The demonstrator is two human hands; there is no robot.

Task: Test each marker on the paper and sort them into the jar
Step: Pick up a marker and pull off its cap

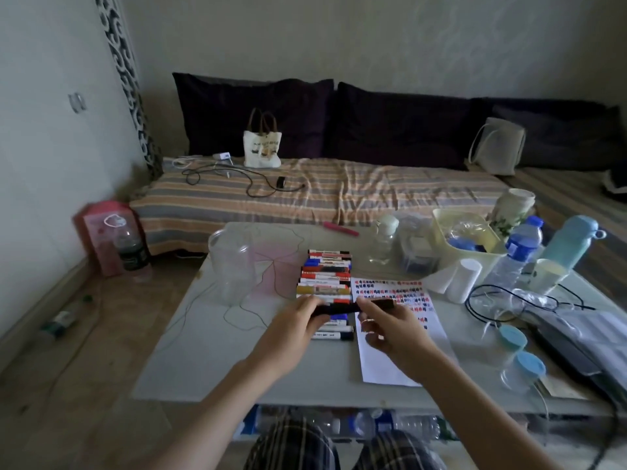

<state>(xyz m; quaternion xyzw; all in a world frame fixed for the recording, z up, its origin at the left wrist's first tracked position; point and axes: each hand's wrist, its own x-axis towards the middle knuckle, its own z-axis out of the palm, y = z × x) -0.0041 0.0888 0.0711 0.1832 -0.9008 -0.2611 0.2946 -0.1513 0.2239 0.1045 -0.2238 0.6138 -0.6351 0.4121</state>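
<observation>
A black marker (pixel 342 309) lies level in the air between both hands, just above the row of markers (pixel 327 283) and the left edge of the paper (pixel 390 354). The left hand (pixel 298 325) pinches its barrel; the right hand (pixel 390 329) grips the other end, a dark, blurred cap-like piece. The paper carries rows of red and black scribbles. The clear jar (pixel 230 266) stands to the left on the table (pixel 190 361).
</observation>
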